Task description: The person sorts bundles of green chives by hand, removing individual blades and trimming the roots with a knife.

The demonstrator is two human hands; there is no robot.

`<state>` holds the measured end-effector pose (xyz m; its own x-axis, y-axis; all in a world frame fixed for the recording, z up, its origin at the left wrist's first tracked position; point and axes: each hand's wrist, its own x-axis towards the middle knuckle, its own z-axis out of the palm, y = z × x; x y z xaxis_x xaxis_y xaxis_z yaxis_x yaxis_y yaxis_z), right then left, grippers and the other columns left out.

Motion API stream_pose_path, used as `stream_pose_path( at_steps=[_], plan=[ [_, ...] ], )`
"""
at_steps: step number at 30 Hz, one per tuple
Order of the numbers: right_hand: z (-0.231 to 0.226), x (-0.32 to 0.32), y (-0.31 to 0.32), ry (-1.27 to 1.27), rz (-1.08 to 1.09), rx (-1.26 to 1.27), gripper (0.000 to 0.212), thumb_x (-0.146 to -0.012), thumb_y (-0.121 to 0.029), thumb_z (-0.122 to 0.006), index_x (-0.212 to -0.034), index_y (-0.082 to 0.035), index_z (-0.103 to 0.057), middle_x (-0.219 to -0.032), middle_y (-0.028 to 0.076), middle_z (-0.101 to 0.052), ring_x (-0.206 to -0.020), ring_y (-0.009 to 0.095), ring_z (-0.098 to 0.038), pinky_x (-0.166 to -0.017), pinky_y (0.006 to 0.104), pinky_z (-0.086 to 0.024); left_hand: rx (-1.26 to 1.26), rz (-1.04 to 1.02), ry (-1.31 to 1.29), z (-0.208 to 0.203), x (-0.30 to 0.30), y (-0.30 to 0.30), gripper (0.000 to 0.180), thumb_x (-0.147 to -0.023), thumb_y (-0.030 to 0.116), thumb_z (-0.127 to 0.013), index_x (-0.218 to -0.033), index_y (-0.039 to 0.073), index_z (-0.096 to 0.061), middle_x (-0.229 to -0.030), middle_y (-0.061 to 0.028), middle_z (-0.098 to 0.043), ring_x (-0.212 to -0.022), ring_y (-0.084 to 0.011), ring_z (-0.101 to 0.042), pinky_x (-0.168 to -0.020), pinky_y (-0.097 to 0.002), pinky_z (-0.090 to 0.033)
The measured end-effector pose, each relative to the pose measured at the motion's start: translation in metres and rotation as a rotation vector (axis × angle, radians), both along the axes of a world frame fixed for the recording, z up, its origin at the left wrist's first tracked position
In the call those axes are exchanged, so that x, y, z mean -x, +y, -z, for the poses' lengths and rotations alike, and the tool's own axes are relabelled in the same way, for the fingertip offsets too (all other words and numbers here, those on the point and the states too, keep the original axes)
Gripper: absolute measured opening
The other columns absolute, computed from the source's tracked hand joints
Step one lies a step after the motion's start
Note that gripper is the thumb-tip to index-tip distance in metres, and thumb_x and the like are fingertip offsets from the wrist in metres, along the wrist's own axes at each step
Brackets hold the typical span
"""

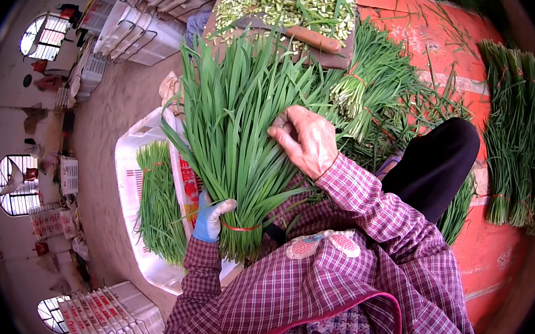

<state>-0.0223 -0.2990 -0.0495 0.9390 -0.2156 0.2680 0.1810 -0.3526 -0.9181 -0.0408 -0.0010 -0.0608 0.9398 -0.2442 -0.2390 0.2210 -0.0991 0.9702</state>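
Note:
A large bunch of green garlic chives (246,120) stands upright in front of me, its leaves fanning out at the top and a red band (240,227) round its lower stems. My left hand (210,216), in a blue and white glove, is closed round the bunch just above that band. Bare, my right hand (308,139) lies against the right side of the leaves with its fingers curled and thumb drawn in. What it pinches, if anything, is too small to make out. Beyond the leaf tips, a knife with a wooden handle (315,39) rests on a chopping board (334,59).
Chopped stem ends (275,2) cover the board. A white crate (130,155) at left holds a banded chive bunch (161,202). More bunches (377,75) and loose leaves lie right, on red sheeting (494,263). Stacked crates (133,34) stand far left. My knee (439,163) is bent at right.

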Motion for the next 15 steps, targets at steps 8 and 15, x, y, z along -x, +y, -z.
stream_pose_path(
  at_steps=[8, 15],
  plan=[
    [-0.028, -0.012, -0.046, -0.104, -0.018, 0.086, 0.026, -0.084, -0.031, -0.065, -0.089, -0.006, -0.065, -0.079, 0.01, -0.063, -0.076, 0.03, -0.064, -0.068, 0.042, -0.049, -0.007, -0.009, 0.002, 0.004, 0.007, 0.01, 0.035, -0.083, 0.011, -0.069, -0.112, -0.004, -0.06, -0.095, -0.0118, -0.069, -0.083, -0.0205, -0.068, -0.081, -0.0337, -0.056],
    [-0.028, -0.025, -0.032, -0.106, -0.116, 0.197, 0.022, -0.079, -0.027, -0.07, -0.087, -0.008, -0.064, -0.082, 0.008, -0.063, -0.079, 0.03, -0.063, -0.07, 0.0423, -0.049, -0.042, -0.083, -0.005, 0.017, 0.007, 0.023, 0.063, -0.076, 0.012, -0.067, -0.131, -0.005, -0.044, -0.087, -0.0059, -0.065, -0.07, -0.0141, -0.062, -0.07, -0.0284, -0.054]
  ],
)
